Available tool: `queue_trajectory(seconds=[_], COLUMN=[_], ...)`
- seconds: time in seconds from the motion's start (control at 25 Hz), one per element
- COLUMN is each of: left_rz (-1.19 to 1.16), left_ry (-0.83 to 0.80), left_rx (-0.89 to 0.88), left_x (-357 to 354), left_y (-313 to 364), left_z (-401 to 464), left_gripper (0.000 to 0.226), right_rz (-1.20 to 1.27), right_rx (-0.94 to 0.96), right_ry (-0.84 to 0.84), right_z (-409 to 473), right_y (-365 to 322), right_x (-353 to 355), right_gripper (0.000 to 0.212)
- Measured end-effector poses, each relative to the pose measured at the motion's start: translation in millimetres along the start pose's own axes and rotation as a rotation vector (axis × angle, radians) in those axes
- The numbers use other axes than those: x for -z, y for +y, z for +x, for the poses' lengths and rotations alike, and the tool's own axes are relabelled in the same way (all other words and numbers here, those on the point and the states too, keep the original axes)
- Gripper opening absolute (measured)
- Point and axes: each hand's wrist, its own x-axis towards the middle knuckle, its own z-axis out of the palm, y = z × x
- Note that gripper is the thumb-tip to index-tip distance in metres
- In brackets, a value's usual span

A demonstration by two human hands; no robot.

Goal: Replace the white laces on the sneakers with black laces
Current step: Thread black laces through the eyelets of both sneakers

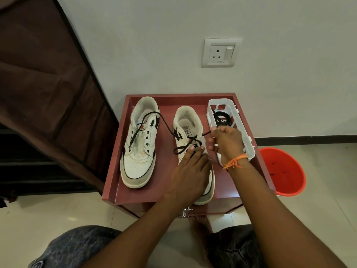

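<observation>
Both my knees (pixel 81 246) sit lowest in view, just short of the near edge of the desk (pixel 162 182), a small red cabinet top with a raised rim. On its left half stands the left sneaker (pixel 139 149), toe toward the near edge, with most eyelets bare. One free end of the black lace (pixel 166 123) lies over this shoe and runs across to the right sneaker (pixel 190 132), which stands at the middle of the desk with its toe over the near edge. Along the right edge lies a white basket (pixel 230 130) holding a second coiled black lace (pixel 222 117). An orange bucket (pixel 284 171) stands on the floor beyond the right edge.

Step in hand, by my judgement: threading the black lace through the lower eyelets of the right sneaker. No white lace shows on either shoe.

Grip state: my left hand (pixel 190 175) lies flat on the right sneaker's forefoot, fingers straight, pressing the shoe and the crossed lace down. My right hand (pixel 227 142) is curled, thumb and fingers pinching the other lace end just right of the sneaker's tongue.

Next move requires: keeping the shoe pinned, drawing the pinched end taut, evening both ends, then feeding the tip through the next eyelet up. The long free end over the left sneaker may snag; clear it first.
</observation>
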Motion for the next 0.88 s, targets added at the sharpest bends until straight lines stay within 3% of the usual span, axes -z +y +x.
queue_trajectory(seconds=[0.12,0.2,0.28,0.4,0.48,0.68,0.88], left_rz=[0.035,0.056,0.069,0.036,-0.001,0.037,0.039], left_ry=[0.004,0.007,0.014,0.038,0.041,0.012,0.058], left_rx=[-0.001,-0.004,-0.007,-0.011,-0.009,-0.025,-0.046], left_x=[2,1,0,-3,-5,-2,1], left_y=[1,2,1,0,0,-2,-2], left_z=[-1,-2,-1,-2,-3,-5,-11], left_gripper=[0.039,0.039,0.037,0.035,0.039,0.037,0.035], right_rz=[0.163,0.274,0.225,-0.024,-0.125,-0.304,-0.593], right_rx=[0.052,0.075,0.052,-0.059,-0.085,0.051,0.293], right_ry=[0.304,0.392,0.3,-0.025,-0.143,-0.231,-0.094], right_z=[20,26,21,2,-7,-9,-2], right_y=[-18,-21,-16,-6,0,3,6], right_x=[32,46,39,13,0,-3,0], right_gripper=[0.015,0.017,0.019,0.032,0.034,0.006,0.015])
